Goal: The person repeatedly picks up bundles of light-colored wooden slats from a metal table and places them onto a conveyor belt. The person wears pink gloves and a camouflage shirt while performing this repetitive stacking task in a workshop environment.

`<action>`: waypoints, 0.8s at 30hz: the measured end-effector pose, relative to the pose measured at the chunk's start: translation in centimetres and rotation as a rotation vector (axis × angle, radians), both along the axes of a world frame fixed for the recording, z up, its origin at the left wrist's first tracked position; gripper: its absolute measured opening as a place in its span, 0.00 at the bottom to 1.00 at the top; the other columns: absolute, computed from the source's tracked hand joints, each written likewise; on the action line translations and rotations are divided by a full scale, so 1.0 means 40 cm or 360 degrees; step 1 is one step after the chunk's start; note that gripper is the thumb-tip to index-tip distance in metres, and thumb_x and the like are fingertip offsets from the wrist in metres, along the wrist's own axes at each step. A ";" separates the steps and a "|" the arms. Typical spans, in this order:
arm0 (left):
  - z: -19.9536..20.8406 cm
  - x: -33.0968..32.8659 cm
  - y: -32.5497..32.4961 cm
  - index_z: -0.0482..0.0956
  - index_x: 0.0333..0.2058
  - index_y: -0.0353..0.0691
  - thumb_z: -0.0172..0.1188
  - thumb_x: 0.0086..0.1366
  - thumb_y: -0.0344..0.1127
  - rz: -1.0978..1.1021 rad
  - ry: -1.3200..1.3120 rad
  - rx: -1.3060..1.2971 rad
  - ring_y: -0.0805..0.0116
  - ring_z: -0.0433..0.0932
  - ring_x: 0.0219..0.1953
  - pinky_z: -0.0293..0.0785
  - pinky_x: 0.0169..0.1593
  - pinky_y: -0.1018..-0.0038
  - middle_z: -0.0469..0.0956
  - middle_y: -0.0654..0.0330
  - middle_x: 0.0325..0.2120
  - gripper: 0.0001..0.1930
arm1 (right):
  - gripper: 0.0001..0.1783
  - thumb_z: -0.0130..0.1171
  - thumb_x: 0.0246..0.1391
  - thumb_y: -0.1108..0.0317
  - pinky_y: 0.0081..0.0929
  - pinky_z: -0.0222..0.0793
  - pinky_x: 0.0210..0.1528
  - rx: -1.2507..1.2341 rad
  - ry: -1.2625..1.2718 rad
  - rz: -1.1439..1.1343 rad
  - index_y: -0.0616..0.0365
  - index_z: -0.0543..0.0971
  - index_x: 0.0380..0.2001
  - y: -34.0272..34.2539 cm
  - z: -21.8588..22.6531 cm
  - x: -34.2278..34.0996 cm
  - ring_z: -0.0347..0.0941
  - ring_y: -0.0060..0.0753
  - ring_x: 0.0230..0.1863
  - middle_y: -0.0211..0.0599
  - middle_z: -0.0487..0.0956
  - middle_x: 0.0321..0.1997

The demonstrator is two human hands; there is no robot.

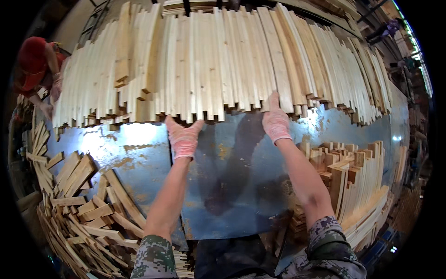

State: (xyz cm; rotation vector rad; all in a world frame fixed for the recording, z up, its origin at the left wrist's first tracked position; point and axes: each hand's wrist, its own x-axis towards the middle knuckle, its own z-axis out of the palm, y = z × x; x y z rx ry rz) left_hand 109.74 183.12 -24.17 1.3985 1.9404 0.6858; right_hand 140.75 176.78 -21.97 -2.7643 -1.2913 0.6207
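So the wood strips (200, 65) lie side by side across the far part of the blue desk (218, 158), near ends ragged, probably so they're all easy to reach. Left hand (182, 138) is spread wide at those ends, not wrapped around anything I can see; my guess is that covers several at once. Right hand (276, 122) has a finger stretched over one strip, maybe to steady it, but can't tell if it's gripping underneath.

Shiny blue worktable (218, 186), bright daylight strip (410, 32) at upper right.
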 end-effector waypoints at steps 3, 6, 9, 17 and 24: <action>-0.010 -0.004 0.000 0.60 0.68 0.26 0.86 0.49 0.51 -0.0012 -0.0024 0.0140 0.46 0.76 0.60 0.71 0.66 0.60 0.75 0.39 0.59 0.57 | 0.48 0.52 0.68 0.66 0.54 0.79 0.54 0.0063 -0.0036 0.0052 0.44 0.41 0.84 0.001 -0.007 -0.006 0.85 0.62 0.49 0.60 0.85 0.48; -0.017 -0.019 0.003 0.65 0.65 0.28 0.85 0.50 0.51 -0.0032 -0.0114 0.0196 0.49 0.78 0.56 0.74 0.62 0.59 0.77 0.42 0.55 0.52 | 0.47 0.52 0.68 0.65 0.55 0.78 0.54 0.0086 -0.0060 0.0053 0.44 0.42 0.83 -0.017 -0.025 -0.001 0.84 0.61 0.49 0.59 0.84 0.51; 0.004 -0.028 -0.016 0.68 0.62 0.29 0.84 0.51 0.48 -0.0074 -0.0007 0.0183 0.53 0.78 0.53 0.75 0.60 0.60 0.79 0.46 0.52 0.47 | 0.45 0.52 0.69 0.64 0.57 0.78 0.54 0.0124 -0.0052 0.0073 0.42 0.44 0.83 -0.043 -0.015 -0.010 0.83 0.64 0.48 0.58 0.83 0.50; 0.024 -0.148 -0.261 0.71 0.57 0.28 0.79 0.55 0.36 -0.0035 -0.0481 0.0004 0.65 0.79 0.44 0.79 0.51 0.68 0.78 0.53 0.46 0.36 | 0.43 0.53 0.68 0.65 0.61 0.77 0.51 0.0114 0.0112 -0.0029 0.44 0.50 0.82 -0.321 0.026 -0.123 0.81 0.71 0.46 0.62 0.79 0.52; 0.079 -0.339 -0.498 0.79 0.49 0.32 0.73 0.63 0.42 0.0166 -0.0589 -0.0592 0.63 0.81 0.39 0.80 0.46 0.66 0.81 0.55 0.37 0.23 | 0.45 0.54 0.68 0.62 0.57 0.73 0.61 0.0096 0.0396 -0.0381 0.43 0.48 0.83 -0.633 0.044 -0.230 0.78 0.71 0.56 0.59 0.78 0.63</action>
